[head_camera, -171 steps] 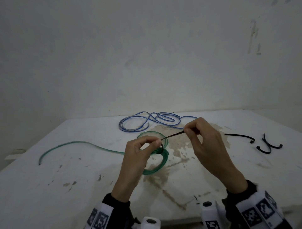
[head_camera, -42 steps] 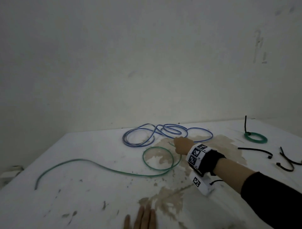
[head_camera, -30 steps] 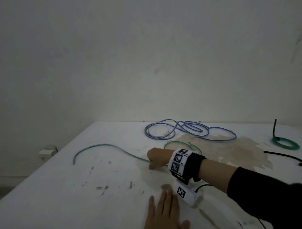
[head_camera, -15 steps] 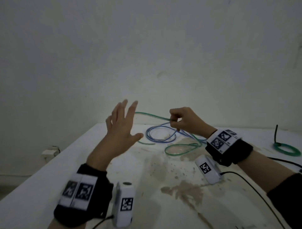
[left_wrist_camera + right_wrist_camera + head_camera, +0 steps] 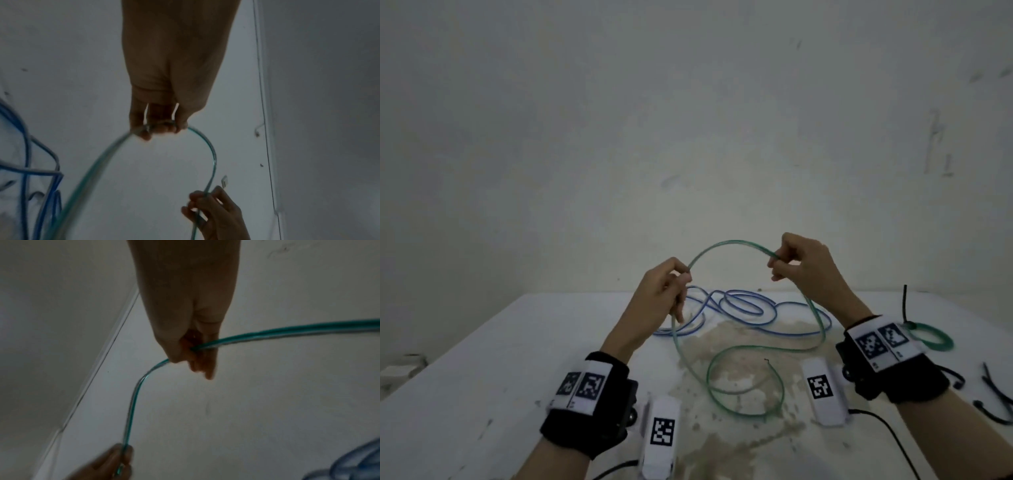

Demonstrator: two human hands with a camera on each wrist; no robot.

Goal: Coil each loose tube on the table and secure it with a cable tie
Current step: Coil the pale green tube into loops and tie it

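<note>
A loose green tube (image 5: 726,245) arches in the air between my two hands, above the white table (image 5: 482,377). My left hand (image 5: 674,284) pinches it at one side, my right hand (image 5: 784,263) pinches it at the other. The rest of the tube hangs down and loops on the stained tabletop. In the left wrist view the left hand (image 5: 162,126) grips the green tube (image 5: 211,155) and the right hand (image 5: 209,207) shows below. In the right wrist view the right hand (image 5: 193,353) holds the green tube (image 5: 287,332). A loose blue tube (image 5: 743,308) lies behind.
A coiled green tube (image 5: 931,337) with a black tie sticking up lies at the right. Loose black cable ties (image 5: 993,394) lie near the right edge. The wall stands close behind the table.
My left hand, open in the air half a second ago, now pinches the green tube. Both hands have lifted the tube into an arch. Earlier the right hand picked it off the table.
</note>
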